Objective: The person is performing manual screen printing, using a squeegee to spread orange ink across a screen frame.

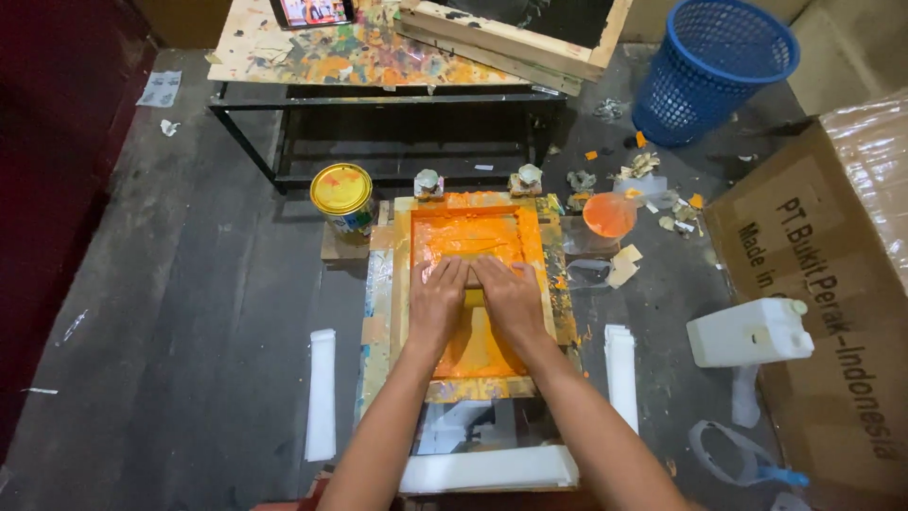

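Orange ink hides whatever both hands (476,301) press inside the screen frame (404,284).

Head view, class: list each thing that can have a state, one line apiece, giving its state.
Printing frame: flat, coated in orange ink.
Left hand: palm down inside frame.
Right hand: palm down inside frame.
Paint can: upright, lid on.
Blue basket: tilted, open.
White jug: on its side, capped.

The printing frame (473,284) is covered with bright orange ink. The tin (341,194) has a yellow lid. The basket (714,66) is blue. The desk (369,52) carries many-coloured paint stains. The jug (747,331) is white.
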